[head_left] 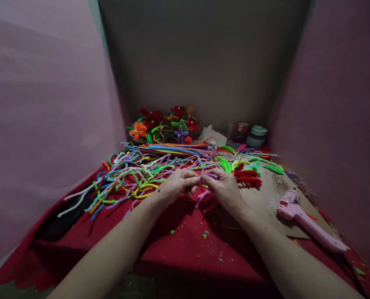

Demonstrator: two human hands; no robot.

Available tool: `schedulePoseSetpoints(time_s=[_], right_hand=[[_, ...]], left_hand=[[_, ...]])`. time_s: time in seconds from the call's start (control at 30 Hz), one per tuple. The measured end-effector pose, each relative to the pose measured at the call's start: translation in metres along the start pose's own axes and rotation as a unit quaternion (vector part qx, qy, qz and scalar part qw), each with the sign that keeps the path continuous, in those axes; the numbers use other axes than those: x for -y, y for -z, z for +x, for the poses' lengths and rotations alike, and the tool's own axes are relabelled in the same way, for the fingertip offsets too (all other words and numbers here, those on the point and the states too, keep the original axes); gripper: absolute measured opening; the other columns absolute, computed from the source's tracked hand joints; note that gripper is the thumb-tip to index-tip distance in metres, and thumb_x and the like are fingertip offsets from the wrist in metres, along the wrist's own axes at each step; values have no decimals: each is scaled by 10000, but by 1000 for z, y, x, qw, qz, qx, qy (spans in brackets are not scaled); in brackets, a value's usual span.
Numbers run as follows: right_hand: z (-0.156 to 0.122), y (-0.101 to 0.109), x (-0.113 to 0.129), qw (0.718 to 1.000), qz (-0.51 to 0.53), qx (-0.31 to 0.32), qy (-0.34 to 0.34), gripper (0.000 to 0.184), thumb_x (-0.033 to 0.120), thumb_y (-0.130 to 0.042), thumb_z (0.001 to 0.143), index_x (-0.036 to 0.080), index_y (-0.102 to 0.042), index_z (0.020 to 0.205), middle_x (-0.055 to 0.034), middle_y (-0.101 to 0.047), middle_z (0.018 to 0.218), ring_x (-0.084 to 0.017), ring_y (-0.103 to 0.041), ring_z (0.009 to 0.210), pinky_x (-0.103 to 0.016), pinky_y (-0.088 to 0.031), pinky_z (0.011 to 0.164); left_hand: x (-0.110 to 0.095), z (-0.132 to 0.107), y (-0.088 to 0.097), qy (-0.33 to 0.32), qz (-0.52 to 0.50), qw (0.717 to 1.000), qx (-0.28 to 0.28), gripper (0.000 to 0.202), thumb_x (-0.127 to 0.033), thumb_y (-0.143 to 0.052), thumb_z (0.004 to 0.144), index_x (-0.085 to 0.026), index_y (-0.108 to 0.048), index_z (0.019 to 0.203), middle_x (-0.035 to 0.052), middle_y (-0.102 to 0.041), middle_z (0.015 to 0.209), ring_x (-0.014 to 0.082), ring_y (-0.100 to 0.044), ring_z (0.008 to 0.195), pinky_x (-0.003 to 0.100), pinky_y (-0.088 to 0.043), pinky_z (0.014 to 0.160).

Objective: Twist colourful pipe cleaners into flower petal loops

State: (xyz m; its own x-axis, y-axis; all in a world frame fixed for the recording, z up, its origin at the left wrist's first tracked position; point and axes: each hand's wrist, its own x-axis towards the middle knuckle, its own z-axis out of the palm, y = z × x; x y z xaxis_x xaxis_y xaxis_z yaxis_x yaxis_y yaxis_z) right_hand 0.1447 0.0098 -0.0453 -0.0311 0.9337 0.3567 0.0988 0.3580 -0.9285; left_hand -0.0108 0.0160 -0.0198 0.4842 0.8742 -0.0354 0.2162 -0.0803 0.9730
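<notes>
Over the middle of the red-covered table, my left hand [182, 182] and my right hand [223, 187] meet fingertip to fingertip. A purple pipe cleaner [212, 176] shows between the fingers of my right hand. My left fingers are pinched close against it; what they grip is too small to make out. Just below the hands lie pinkish-purple pipe cleaner pieces [201, 198]. A tangle of bent, many-coloured pipe cleaners [135, 174] spreads to the left, and red fuzzy pieces [249, 178] lie right of my right hand.
A pink glue gun [309, 226] lies at right, partly on a board [266, 207]. Pipe cleaner flowers [180, 133] stand at the back. Behind the board are a lidded jar [256, 136] and white paper [214, 135]. Fuzz scraps dot the red cloth [191, 249]. Pink walls flank both sides.
</notes>
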Motion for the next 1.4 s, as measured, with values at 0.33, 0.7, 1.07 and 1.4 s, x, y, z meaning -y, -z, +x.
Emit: schedulePoseSetpoints(time_s=[0.33, 0.7, 1.07, 1.4], right_hand=[[1, 0, 0, 988, 111, -31, -101, 299, 407, -584, 720, 156, -574, 559, 10, -558, 486, -88, -430, 379, -212, -332, 360], [4, 1, 2, 955, 230, 10, -186, 303, 444, -596, 693, 156, -562, 607, -13, -602, 509, -86, -470, 354, -195, -372, 321], [5, 0, -2, 953, 239, 36, -181, 301, 426, -642, 658, 144, -545, 620, -11, -612, 533, -70, -488, 379, -174, -395, 341], [-3, -8, -3, 967, 182, -33, -173, 226, 374, -591, 684, 157, -531, 678, 37, -550, 487, -64, -451, 342, -164, -355, 307]], left_hand=[[-4, 0, -14, 4, 33, 997, -65, 213, -322, -458, 773, -139, -513, 679, -81, -361, 386, 45, -284, 342, 178, -193, 367], [-3, -3, -7, 54, -5, 998, -5, 271, -391, -462, 804, -134, -523, 743, -60, -448, 358, 46, -314, 280, 163, -212, 323], [3, 1, -3, 45, 9, 999, 23, 287, -419, -467, 804, -148, -475, 710, -42, -508, 376, 61, -389, 283, 159, -271, 317], [-6, 2, 4, 7, 131, 990, -52, 284, -401, -554, 736, -128, -572, 660, -48, -488, 482, 54, -385, 416, 177, -272, 416]])
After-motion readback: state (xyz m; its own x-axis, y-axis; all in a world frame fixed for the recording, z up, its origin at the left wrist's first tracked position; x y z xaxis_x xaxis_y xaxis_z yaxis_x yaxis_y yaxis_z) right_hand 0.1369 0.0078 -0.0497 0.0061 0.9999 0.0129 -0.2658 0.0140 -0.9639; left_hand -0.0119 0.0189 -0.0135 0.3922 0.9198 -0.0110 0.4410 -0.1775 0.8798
